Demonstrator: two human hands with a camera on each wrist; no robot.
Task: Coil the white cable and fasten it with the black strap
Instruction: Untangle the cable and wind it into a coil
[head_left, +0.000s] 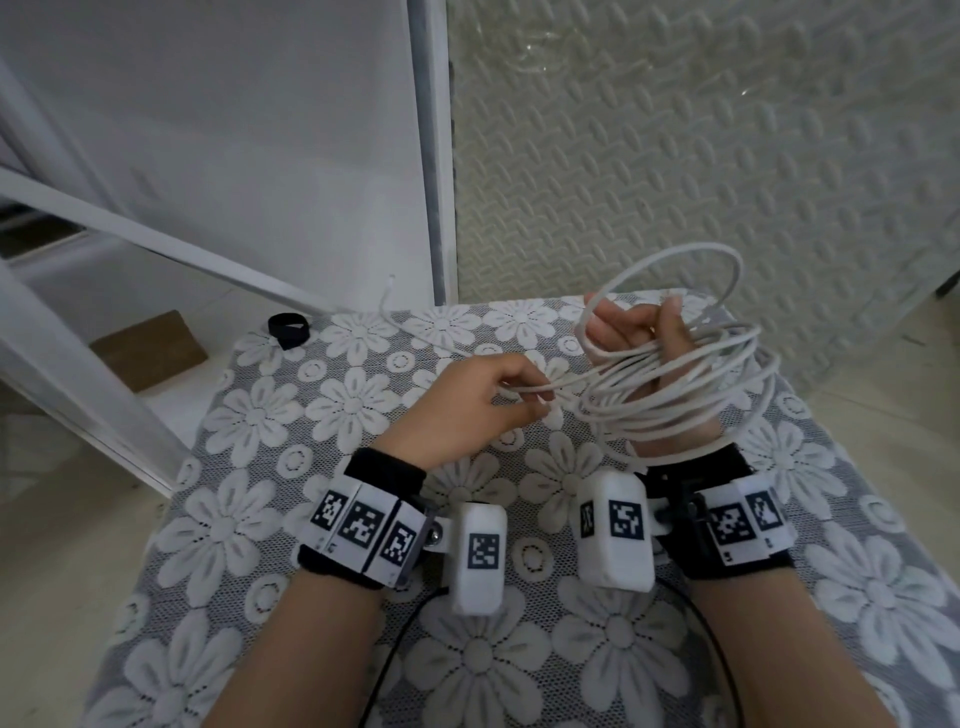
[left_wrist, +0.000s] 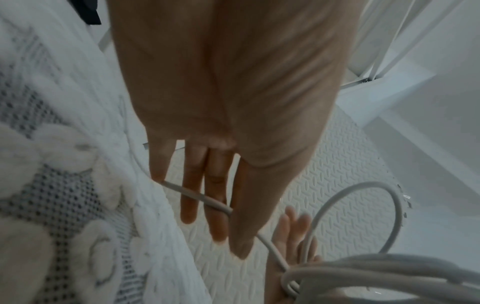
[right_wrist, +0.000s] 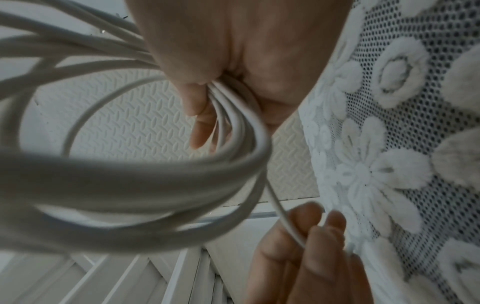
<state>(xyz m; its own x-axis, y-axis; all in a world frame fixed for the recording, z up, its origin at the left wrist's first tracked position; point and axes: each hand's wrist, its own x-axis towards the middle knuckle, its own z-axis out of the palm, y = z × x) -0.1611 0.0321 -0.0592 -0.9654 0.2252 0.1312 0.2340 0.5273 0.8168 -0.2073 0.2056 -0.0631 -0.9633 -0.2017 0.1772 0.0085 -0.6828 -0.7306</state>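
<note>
The white cable (head_left: 670, 395) is wound into several loose loops that hang over my right hand (head_left: 631, 325), palm up above the table's right side. In the right wrist view the thumb and fingers of my right hand (right_wrist: 233, 61) clamp the bundled coil (right_wrist: 130, 181). My left hand (head_left: 524, 397) pinches the single free strand just left of the coil; the strand (left_wrist: 202, 198) crosses its fingers (left_wrist: 189, 205). The cable's tail (head_left: 415, 332) trails to the table's far edge. The black strap (head_left: 287, 328) lies curled at the far left corner, away from both hands.
The table wears a grey lace cloth with white flowers (head_left: 322, 415). White metal bars (head_left: 156, 244) slant past its left side, with a brown board (head_left: 150, 351) on the floor below. An embossed foam mat (head_left: 675, 156) covers the floor beyond.
</note>
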